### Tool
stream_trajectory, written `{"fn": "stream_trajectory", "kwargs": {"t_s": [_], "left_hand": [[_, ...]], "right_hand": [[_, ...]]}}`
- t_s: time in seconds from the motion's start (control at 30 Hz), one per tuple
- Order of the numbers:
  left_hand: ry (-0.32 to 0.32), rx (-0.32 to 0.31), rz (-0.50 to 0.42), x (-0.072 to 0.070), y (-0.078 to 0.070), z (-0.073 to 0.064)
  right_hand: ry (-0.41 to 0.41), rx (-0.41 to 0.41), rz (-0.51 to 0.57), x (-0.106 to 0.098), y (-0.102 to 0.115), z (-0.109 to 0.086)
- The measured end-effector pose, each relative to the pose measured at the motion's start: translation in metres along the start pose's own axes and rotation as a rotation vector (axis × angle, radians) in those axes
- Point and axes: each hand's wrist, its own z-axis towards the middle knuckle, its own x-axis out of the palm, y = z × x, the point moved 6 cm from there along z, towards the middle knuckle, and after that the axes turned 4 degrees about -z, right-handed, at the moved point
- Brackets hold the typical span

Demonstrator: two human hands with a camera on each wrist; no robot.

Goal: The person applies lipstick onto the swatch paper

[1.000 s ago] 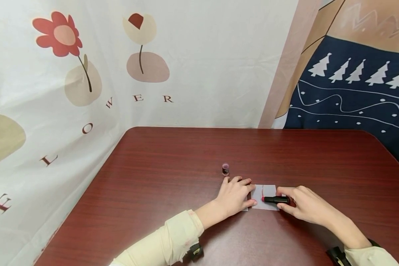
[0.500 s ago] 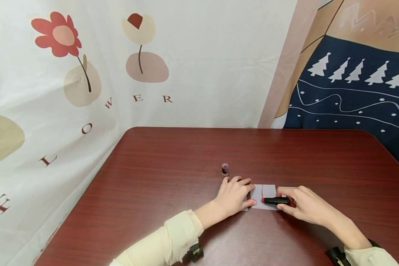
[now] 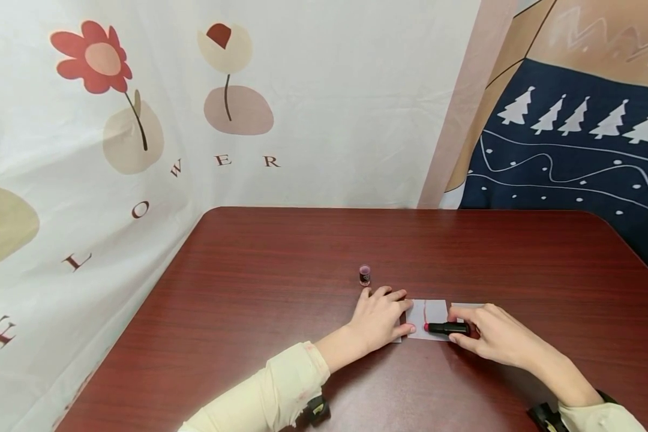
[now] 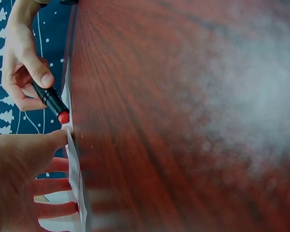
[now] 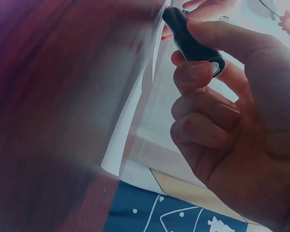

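Observation:
My right hand [image 3: 499, 336] pinches a black lipstick [image 3: 448, 328] between thumb and fingers. Its pinkish-red tip [image 4: 63, 117] touches the white paper [image 3: 436, 312] at the lower end of a thin red line in the head view. With fingers spread, my left hand [image 3: 378, 321] rests on the paper's left part and hides much of it. More white paper [image 3: 467, 305] shows beyond the right hand. In the right wrist view the lipstick's round base [image 5: 215, 67] faces the camera, and the curled fingers [image 5: 203, 130] sit below it.
A small clear and dark lipstick cap [image 3: 364, 275] stands on the reddish-brown table [image 3: 281, 258], just beyond the left fingertips. Printed cloths, one white with flowers [image 3: 329, 108] and one dark blue with trees [image 3: 561, 162], hang behind the table.
The lipstick tip has slid slightly towards the paper's near edge, and the red line behind it has grown longer. My left hand keeps its place on the paper.

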Motion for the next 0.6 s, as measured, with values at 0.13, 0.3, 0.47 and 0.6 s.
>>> {"fn": "stream_trajectory", "kwargs": {"t_s": [0.13,0.3,0.47,0.6], "left_hand": [[-0.003,0.001,-0.005,0.0003,0.0004,-0.0004],[-0.005,0.001,-0.01,0.0002,0.0006,-0.0002],[-0.002,-0.001,-0.017,-0.0001,0.0007,-0.0004],[0.0,-0.003,-0.016,0.0002,0.0006,-0.0007]], "right_hand": [[0.003,0.001,-0.001,-0.0002,0.0008,-0.0005],[0.021,0.014,-0.001,0.001,0.0014,-0.0006],[0.019,0.012,0.0,-0.0001,0.0019,-0.0004],[0.021,0.008,0.006,0.0002,0.0022,-0.0007]]}}
